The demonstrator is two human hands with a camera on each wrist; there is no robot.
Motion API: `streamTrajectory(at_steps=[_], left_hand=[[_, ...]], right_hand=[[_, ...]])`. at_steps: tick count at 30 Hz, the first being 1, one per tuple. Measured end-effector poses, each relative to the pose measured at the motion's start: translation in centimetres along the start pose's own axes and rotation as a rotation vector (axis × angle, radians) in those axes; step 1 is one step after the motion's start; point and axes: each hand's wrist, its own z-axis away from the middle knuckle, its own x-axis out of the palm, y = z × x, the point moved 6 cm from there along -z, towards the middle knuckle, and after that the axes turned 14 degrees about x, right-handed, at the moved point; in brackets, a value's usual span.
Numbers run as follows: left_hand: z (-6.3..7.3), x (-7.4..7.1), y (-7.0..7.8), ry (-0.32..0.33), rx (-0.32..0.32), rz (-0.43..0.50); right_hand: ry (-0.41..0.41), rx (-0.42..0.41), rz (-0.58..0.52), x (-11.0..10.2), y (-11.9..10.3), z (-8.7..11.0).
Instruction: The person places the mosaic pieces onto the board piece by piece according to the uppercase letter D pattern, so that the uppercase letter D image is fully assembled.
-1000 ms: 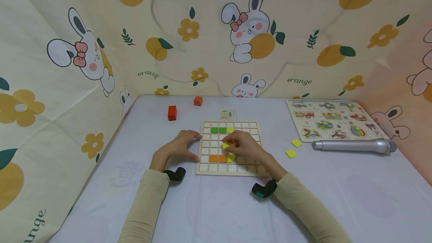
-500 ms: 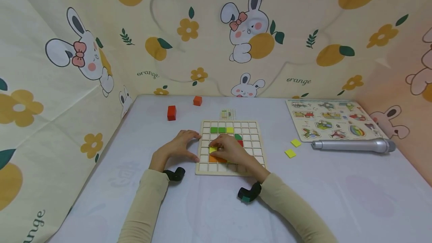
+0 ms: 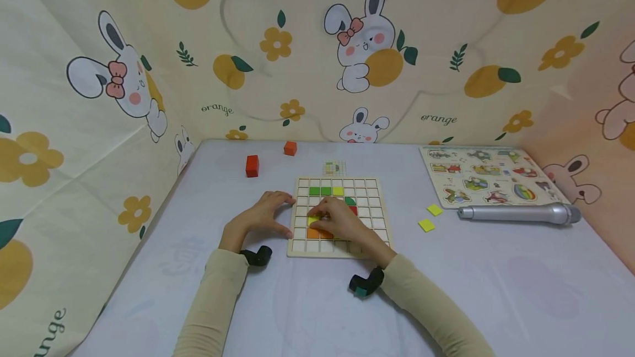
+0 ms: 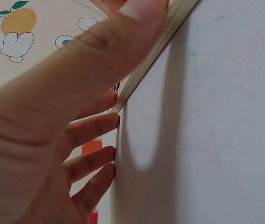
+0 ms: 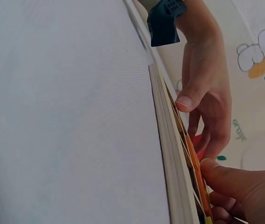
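A wooden grid board lies mid-table. My left hand rests at its left edge, thumb and relaxed fingers touching the rim; the left wrist view shows the fingertips along the board edge. Over the board, my right hand pinches a yellow tile between thumb and fingers, just behind the orange tiles. Two green tiles and a yellow one fill part of a far row. A rounded green tile and a red tile show beyond the right hand, which hides the cells beneath it.
Two loose yellow tiles lie right of the board, near a silver microphone and a picture puzzle board. At the back left stand a red block and an orange block. A small pattern card lies behind the grid.
My right hand has moved left across the board with the yellow tile, from the middle columns to above the orange tiles, then stayed nearly still. The left hand has kept its place.
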Motion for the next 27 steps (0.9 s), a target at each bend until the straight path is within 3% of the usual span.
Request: streamTrajectory(at_steps=[6,13,22,27], left_hand=[[0.0,-0.1,0.0,0.0,0.016,-0.005],[0.0,-0.1,0.1,0.006,0.016,-0.001],[0.0,-0.1,0.3,0.009,0.005,-0.004],[0.0,-0.1,0.4,0.001,-0.01,-0.012]], right_hand=[[0.039,0.004,-0.056,-0.8,-0.1,0.0],[0.157,-0.054,-0.068,-4.6,0.0,1.1],[0.285,-0.055,0.018,-10.4,3.4,5.3],[0.372,-0.068,0.087,-12.5,6.1,8.2]])
